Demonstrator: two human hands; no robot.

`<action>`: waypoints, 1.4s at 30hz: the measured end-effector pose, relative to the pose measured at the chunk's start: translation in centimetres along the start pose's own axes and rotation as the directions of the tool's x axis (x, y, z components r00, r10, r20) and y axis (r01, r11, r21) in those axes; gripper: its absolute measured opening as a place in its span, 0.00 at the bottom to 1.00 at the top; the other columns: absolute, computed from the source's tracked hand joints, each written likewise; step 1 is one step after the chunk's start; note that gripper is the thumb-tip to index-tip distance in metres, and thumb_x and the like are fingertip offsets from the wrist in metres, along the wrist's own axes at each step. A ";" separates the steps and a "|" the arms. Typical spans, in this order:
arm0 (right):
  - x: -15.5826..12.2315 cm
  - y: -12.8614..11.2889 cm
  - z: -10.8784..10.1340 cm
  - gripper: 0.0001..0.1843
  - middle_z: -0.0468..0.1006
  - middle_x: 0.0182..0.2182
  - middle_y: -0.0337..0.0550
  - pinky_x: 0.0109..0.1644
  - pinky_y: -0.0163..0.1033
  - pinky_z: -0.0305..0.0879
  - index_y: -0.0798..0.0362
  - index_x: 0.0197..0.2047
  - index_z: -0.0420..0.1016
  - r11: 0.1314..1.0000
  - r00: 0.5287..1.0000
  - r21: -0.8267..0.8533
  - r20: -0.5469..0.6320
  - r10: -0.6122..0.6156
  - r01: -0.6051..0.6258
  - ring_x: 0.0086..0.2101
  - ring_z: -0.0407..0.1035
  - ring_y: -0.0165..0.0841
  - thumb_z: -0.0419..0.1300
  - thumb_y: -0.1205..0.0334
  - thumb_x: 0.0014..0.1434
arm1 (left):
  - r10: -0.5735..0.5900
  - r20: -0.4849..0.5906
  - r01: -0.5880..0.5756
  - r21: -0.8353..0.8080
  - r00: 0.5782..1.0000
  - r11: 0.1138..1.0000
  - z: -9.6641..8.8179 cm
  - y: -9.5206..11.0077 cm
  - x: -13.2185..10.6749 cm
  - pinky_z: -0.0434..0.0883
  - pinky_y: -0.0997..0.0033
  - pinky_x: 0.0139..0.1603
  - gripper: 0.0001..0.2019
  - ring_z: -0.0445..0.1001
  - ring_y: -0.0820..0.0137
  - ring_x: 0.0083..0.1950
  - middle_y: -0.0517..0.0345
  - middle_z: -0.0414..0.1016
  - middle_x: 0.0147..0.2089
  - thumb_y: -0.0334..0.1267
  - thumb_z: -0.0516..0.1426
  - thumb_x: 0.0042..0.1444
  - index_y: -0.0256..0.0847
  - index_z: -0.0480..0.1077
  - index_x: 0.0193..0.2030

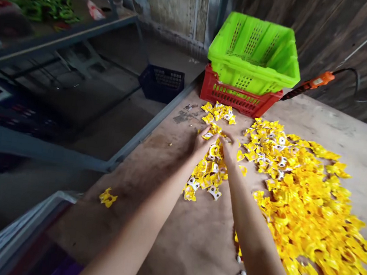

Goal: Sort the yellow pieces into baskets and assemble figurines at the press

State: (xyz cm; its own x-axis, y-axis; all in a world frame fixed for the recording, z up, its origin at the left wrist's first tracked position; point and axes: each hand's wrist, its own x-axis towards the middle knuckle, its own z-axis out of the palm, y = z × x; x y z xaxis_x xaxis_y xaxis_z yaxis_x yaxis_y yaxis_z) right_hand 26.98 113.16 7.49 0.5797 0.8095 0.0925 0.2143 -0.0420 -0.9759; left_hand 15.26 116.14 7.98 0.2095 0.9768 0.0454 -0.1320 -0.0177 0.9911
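While left hand (204, 143) and right hand (230, 151) rest on yellow pieces (204, 172), each grip curls downward, hold unclear.

Stained plaster wall (173, 2), dark plank wall (332, 40), metal shelf (65, 36), concrete floor (111, 128)

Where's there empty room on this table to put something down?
Bare table lies between the two forearms, toward the near edge; also left of the small pile, around the stray yellow piece; and at the back, right of the red crate. Crowded: the big pile on the right, and the small pile under the left hand and right hand.
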 end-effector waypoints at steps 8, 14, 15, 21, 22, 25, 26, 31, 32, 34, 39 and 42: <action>-11.5 -6.4 -2.2 0.20 0.80 0.47 0.49 0.58 0.49 0.66 0.53 0.45 0.78 0.992 0.982 0.043 -0.153 -0.107 0.115 0.50 0.72 0.41 0.61 0.51 0.54 | 0.064 -0.062 -0.070 -0.098 0.996 0.993 -1.5 6.9 -10.1 0.69 0.59 0.64 0.31 0.70 0.56 0.66 0.49 0.74 0.63 0.50 0.64 0.54 0.42 0.70 0.64; -27.4 -13.0 -3.0 0.19 0.74 0.55 0.45 0.64 0.52 0.63 0.45 0.52 0.75 0.992 0.987 0.002 -0.097 -0.125 0.126 0.60 0.66 0.41 0.56 0.51 0.61 | 0.108 -0.193 -0.119 -0.046 0.975 0.992 -6.9 12.3 -25.2 0.72 0.57 0.61 0.30 0.71 0.53 0.65 0.51 0.76 0.62 0.54 0.62 0.55 0.46 0.71 0.63; -30.7 -13.7 -3.0 0.18 0.73 0.55 0.45 0.65 0.52 0.62 0.45 0.52 0.75 0.994 0.992 0.005 -0.073 -0.106 0.106 0.60 0.65 0.41 0.56 0.51 0.61 | 0.084 -0.226 -0.095 -0.035 0.970 0.995 -8.5 12.7 -28.7 0.73 0.57 0.61 0.29 0.72 0.53 0.64 0.52 0.76 0.61 0.53 0.63 0.54 0.46 0.71 0.62; -51.0 -13.0 -1.5 0.14 0.69 0.57 0.50 0.64 0.54 0.65 0.43 0.48 0.77 0.993 0.972 0.079 0.225 0.064 -0.084 0.60 0.65 0.45 0.61 0.51 0.60 | -0.174 -0.542 0.219 0.020 0.822 0.975 -19.0 10.6 -49.9 0.75 0.55 0.60 0.31 0.76 0.51 0.60 0.49 0.78 0.59 0.54 0.63 0.51 0.44 0.73 0.60; -53.6 -12.0 -1.0 0.14 0.69 0.57 0.50 0.64 0.55 0.65 0.43 0.48 0.77 0.990 0.960 0.071 0.264 0.097 -0.120 0.60 0.65 0.45 0.61 0.51 0.60 | -0.203 -0.592 0.256 0.006 0.780 0.967 -20.5 9.6 -52.4 0.75 0.54 0.60 0.31 0.76 0.51 0.59 0.49 0.78 0.58 0.54 0.63 0.50 0.43 0.73 0.60; -59.1 -8.2 0.2 0.13 0.70 0.57 0.49 0.66 0.55 0.63 0.42 0.47 0.78 0.983 0.925 0.032 0.344 0.159 -0.181 0.62 0.64 0.46 0.60 0.52 0.60 | -0.348 -0.578 0.406 -0.032 0.738 0.913 -24.1 6.3 -57.0 0.74 0.55 0.60 0.33 0.77 0.51 0.59 0.49 0.79 0.57 0.53 0.65 0.47 0.41 0.73 0.59; -60.1 -6.9 0.4 0.13 0.70 0.57 0.49 0.66 0.55 0.63 0.43 0.47 0.79 0.981 0.905 0.014 0.388 0.173 -0.193 0.62 0.64 0.47 0.59 0.53 0.60 | -0.388 -0.553 0.461 -0.008 0.737 0.887 -24.9 5.2 -57.6 0.73 0.55 0.61 0.32 0.76 0.51 0.60 0.48 0.79 0.57 0.52 0.65 0.45 0.41 0.74 0.57; -60.5 -3.2 -1.2 0.12 0.80 0.49 0.49 0.64 0.57 0.65 0.47 0.42 0.83 0.972 0.749 -0.111 0.621 0.231 -0.208 0.56 0.72 0.49 0.61 0.60 0.55 | -0.409 -0.407 0.553 0.349 0.817 0.757 -27.2 0.7 -57.7 0.63 0.54 0.70 0.26 0.67 0.49 0.69 0.46 0.78 0.58 0.50 0.67 0.40 0.43 0.78 0.48; -59.5 -3.1 -2.1 0.11 0.81 0.46 0.48 0.62 0.56 0.67 0.47 0.40 0.83 0.971 0.726 -0.127 0.645 0.236 -0.203 0.53 0.73 0.48 0.61 0.61 0.55 | -0.401 -0.388 0.548 0.432 0.830 0.716 -27.4 0.3 -57.4 0.62 0.53 0.70 0.26 0.66 0.48 0.69 0.46 0.77 0.59 0.49 0.67 0.39 0.43 0.77 0.47; -56.3 -3.7 -4.3 0.10 0.83 0.40 0.46 0.54 0.53 0.72 0.48 0.38 0.82 0.973 0.684 -0.116 0.694 0.223 -0.200 0.45 0.77 0.45 0.60 0.60 0.57 | -0.363 -0.395 0.536 0.578 0.844 0.616 -27.2 0.2 -56.5 0.62 0.51 0.70 0.23 0.67 0.47 0.68 0.46 0.75 0.59 0.47 0.66 0.41 0.43 0.76 0.46; -41.6 -5.3 -9.4 0.16 0.80 0.38 0.46 0.48 0.45 0.71 0.50 0.46 0.78 0.996 0.917 -0.021 0.388 0.091 -0.090 0.40 0.74 0.38 0.55 0.50 0.64 | 0.085 -0.430 0.319 0.775 0.899 0.546 -22.7 3.5 -49.3 0.63 0.46 0.67 0.15 0.68 0.50 0.63 0.43 0.72 0.54 0.45 0.57 0.56 0.42 0.73 0.48; -31.4 -4.1 -10.3 0.24 0.72 0.56 0.52 0.57 0.48 0.68 0.49 0.56 0.72 0.996 0.997 -0.083 0.071 -0.029 0.035 0.56 0.67 0.41 0.56 0.47 0.61 | 0.212 -0.250 0.056 0.759 0.945 0.649 -17.8 5.2 -40.4 0.60 0.51 0.69 0.21 0.65 0.55 0.66 0.42 0.68 0.60 0.47 0.56 0.60 0.42 0.68 0.57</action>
State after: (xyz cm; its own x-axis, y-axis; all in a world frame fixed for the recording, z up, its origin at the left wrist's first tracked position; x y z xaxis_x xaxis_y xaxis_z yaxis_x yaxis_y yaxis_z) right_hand 15.94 81.89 10.65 0.5164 0.8497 0.1065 0.2988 -0.0622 -0.9523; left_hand -11.09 80.43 9.05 -0.0727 0.9725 0.2214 0.6612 -0.1191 0.7407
